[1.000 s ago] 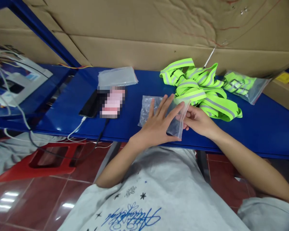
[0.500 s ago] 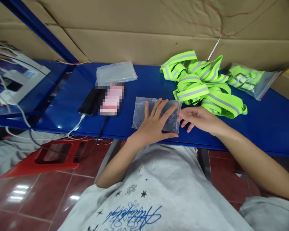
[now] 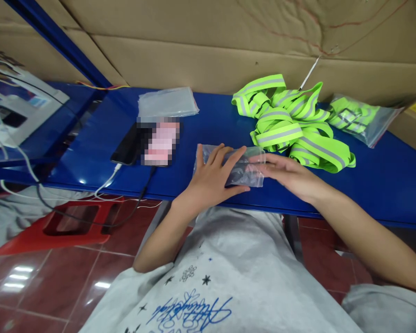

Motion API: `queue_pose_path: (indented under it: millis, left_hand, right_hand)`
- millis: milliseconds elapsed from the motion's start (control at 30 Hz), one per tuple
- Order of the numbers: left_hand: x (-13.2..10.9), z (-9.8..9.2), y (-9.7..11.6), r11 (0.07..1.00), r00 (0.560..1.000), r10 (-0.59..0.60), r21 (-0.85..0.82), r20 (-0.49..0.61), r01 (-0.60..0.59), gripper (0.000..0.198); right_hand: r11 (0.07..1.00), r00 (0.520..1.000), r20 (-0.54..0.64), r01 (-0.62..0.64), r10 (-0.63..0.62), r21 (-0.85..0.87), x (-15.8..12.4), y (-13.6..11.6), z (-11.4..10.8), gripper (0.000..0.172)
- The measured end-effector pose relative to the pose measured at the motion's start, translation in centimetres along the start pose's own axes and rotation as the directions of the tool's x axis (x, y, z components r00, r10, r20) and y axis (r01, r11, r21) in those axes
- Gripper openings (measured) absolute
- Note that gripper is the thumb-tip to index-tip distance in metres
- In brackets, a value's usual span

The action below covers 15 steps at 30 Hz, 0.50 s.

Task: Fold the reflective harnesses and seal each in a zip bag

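My left hand (image 3: pixel 210 179) lies splayed over the clear zip bag (image 3: pixel 241 175) on the desk (image 3: pixel 336 196), apparently steadying it for my right hand (image 3: pixel 288 172), whose loosely open fingers seem to reach inside, neither hand gripping anything

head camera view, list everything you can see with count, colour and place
clear bag: one, transparent, on the table, under the left hand
straps: pile, count unclear, yellow-green with grey stripes, right of centre
filled bag: one, clear with yellow-green contents, right of straps
flat bags: stack, count unclear, clear, behind phones
phones: two, one black, one with pinkish blurred screen, left of clear bag
cables: several, mostly white and black, left side
white unit: one, far left
table: blue, across the middle
cardboard: brown, behind table
stool: one, red, lower left
floor: dark red tiles, below
shirt: one, pale grey, bottom
left hand: one, spread on clear bag
right hand: one, fingertips overlapping bag's right end
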<state>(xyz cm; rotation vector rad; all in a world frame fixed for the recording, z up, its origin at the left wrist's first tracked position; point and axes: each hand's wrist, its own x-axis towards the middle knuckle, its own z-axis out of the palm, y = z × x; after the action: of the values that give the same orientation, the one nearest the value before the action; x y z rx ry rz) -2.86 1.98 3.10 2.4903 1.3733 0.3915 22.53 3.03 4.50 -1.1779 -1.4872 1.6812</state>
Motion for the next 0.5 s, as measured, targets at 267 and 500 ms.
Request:
queue_pose_path:
  millis: [267,500]
  left_hand:
    - [0.3,-0.2,-1.6,0.979,0.978,-0.188,0.065,-0.093,0.195,0.114]
    - [-0.3,-2.1,-0.2,1.000,0.999,0.013,0.016,-0.052,-0.012,0.105]
  right_hand:
    - [0.208,0.738,-0.020,0.164,-0.675,-0.964,-0.1,-2.2,-6.3,0.054]
    - [0.245,0.907,0.056,0.171,-0.417,-0.954,5.5,-4.0,-9.4,0.026]
